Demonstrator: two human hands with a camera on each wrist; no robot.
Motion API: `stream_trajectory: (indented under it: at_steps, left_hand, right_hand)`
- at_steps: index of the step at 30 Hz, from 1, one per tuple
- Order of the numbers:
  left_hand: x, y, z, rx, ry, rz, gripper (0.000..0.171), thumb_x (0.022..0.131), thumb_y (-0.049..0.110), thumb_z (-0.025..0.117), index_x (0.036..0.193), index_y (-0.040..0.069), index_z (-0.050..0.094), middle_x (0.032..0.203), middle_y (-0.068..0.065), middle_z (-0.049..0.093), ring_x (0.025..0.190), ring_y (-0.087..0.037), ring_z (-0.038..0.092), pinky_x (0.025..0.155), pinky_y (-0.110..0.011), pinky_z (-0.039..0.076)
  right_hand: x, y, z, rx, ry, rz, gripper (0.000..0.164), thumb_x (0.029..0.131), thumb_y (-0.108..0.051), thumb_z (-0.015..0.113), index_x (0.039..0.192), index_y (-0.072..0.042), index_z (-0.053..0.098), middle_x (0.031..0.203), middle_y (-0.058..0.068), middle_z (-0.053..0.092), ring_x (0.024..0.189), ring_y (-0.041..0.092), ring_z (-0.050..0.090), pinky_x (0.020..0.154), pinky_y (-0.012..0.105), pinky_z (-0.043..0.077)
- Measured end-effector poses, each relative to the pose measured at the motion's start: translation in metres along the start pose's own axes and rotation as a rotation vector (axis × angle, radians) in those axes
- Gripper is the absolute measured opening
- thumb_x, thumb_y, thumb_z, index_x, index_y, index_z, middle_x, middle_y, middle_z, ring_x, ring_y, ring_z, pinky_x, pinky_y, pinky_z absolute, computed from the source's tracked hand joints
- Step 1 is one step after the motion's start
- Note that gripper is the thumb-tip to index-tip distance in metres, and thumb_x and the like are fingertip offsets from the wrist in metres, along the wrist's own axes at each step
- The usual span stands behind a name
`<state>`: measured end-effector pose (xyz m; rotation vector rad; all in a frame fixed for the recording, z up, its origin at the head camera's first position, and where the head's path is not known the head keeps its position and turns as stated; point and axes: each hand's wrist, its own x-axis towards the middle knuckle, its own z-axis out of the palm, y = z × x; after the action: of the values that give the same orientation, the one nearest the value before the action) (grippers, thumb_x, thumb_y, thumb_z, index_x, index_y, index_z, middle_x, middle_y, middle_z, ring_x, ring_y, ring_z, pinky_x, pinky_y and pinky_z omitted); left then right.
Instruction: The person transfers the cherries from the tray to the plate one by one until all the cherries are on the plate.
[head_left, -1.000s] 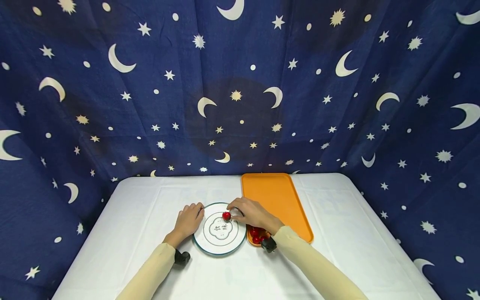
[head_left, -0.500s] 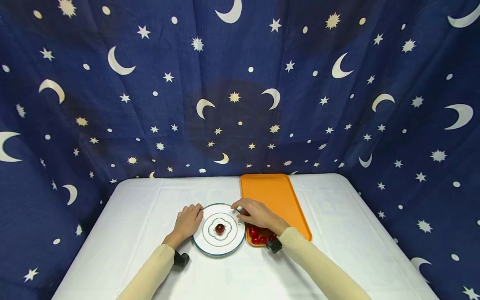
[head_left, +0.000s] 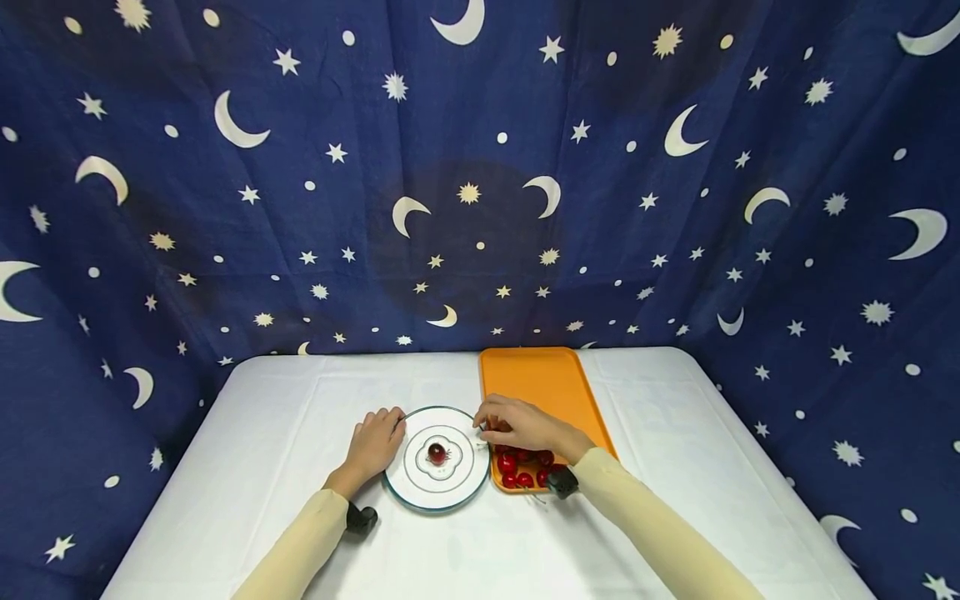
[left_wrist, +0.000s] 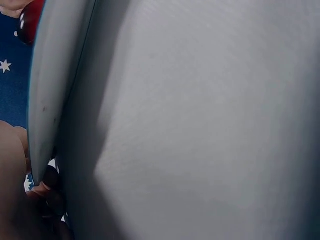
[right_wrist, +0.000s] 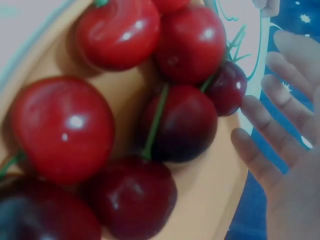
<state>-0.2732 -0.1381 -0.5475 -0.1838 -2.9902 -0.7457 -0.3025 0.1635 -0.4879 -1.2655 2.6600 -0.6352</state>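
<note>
The right hand point(head_left: 523, 425), grip apart, had withdrawn rightward, leaving a cherry point(head_left: 437, 453) left of it, seemingly placed, on the plate point(head_left: 437, 497) the left hand point(head_left: 376, 441) clamped.

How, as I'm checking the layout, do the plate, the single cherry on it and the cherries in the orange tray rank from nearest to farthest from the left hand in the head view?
1. Plate: touching the left hand, on its right.
2. Single cherry: near the plate's middle.
3. Cherries in the orange tray: farther right, past the plate.
</note>
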Motion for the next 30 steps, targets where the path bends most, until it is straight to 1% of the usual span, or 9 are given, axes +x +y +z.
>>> stream_trajectory:
  at_steps: [2, 5, 9, 17, 21, 24, 30]
  left_hand:
    - [0.000, 0.000, -0.001, 0.004, 0.007, 0.006, 0.028, 0.108, 0.027, 0.044, 0.122, 0.012, 0.063, 0.112, -0.010, 0.066, 0.097, -0.026, 0.053, 0.082, -0.042, 0.038]
    - [0.000, 0.000, -0.002, 0.009, 0.014, 0.013, 0.027, 0.108, 0.026, 0.045, 0.122, 0.012, 0.063, 0.111, -0.010, 0.066, 0.097, -0.026, 0.053, 0.081, -0.042, 0.038]
    - [-0.001, 0.001, -0.003, 0.018, 0.015, 0.010, 0.026, 0.108, 0.026, 0.045, 0.121, 0.012, 0.063, 0.111, -0.010, 0.065, 0.098, -0.027, 0.053, 0.081, -0.042, 0.038]
    - [-0.002, -0.001, -0.003, 0.026, 0.021, 0.011, 0.026, 0.108, 0.025, 0.045, 0.121, 0.012, 0.063, 0.111, -0.011, 0.065, 0.098, -0.027, 0.054, 0.081, -0.043, 0.039]
    - [-0.002, -0.001, -0.002, 0.027, 0.032, 0.015, 0.026, 0.108, 0.025, 0.045, 0.121, 0.012, 0.063, 0.110, -0.011, 0.066, 0.098, -0.027, 0.054, 0.081, -0.043, 0.039]
    - [-0.003, -0.002, 0.000, 0.019, 0.037, 0.018, 0.027, 0.108, 0.026, 0.045, 0.121, 0.012, 0.063, 0.110, -0.010, 0.066, 0.097, -0.027, 0.054, 0.080, -0.042, 0.038]
    - [-0.003, -0.001, 0.002, 0.014, 0.058, 0.029, 0.027, 0.107, 0.027, 0.044, 0.120, 0.012, 0.063, 0.107, -0.010, 0.065, 0.095, -0.026, 0.052, 0.079, -0.040, 0.036]
  right_hand:
    - [0.000, 0.000, -0.002, 0.005, -0.010, 0.010, 0.024, 0.100, -0.031, 0.067, 0.120, -0.018, 0.071, 0.119, 0.000, 0.065, 0.100, 0.017, 0.061, 0.095, 0.033, 0.052]
    - [-0.001, 0.001, -0.004, -0.003, -0.020, 0.021, 0.025, 0.100, -0.032, 0.068, 0.120, -0.018, 0.071, 0.122, -0.001, 0.065, 0.107, 0.019, 0.060, 0.102, 0.039, 0.051]
    - [-0.002, 0.001, -0.004, -0.031, -0.023, 0.015, 0.024, 0.099, -0.031, 0.070, 0.118, -0.018, 0.072, 0.124, -0.001, 0.065, 0.115, 0.019, 0.058, 0.107, 0.044, 0.049]
    - [-0.001, 0.000, 0.002, -0.103, -0.032, 0.036, 0.021, 0.097, -0.030, 0.071, 0.117, -0.022, 0.073, 0.116, -0.004, 0.069, 0.109, 0.014, 0.055, 0.104, 0.037, 0.049]
    - [0.001, -0.001, 0.005, -0.115, -0.001, 0.053, 0.024, 0.097, -0.029, 0.072, 0.119, -0.021, 0.072, 0.117, -0.003, 0.070, 0.110, 0.015, 0.057, 0.105, 0.039, 0.049]
    - [0.001, -0.002, 0.007, -0.117, 0.025, 0.067, 0.027, 0.095, -0.030, 0.074, 0.120, -0.020, 0.072, 0.117, -0.003, 0.071, 0.110, 0.016, 0.058, 0.105, 0.041, 0.049]
    - [0.003, -0.003, 0.011, -0.137, 0.049, 0.100, 0.030, 0.091, -0.034, 0.078, 0.119, -0.022, 0.073, 0.111, -0.004, 0.071, 0.104, 0.015, 0.057, 0.101, 0.042, 0.049]
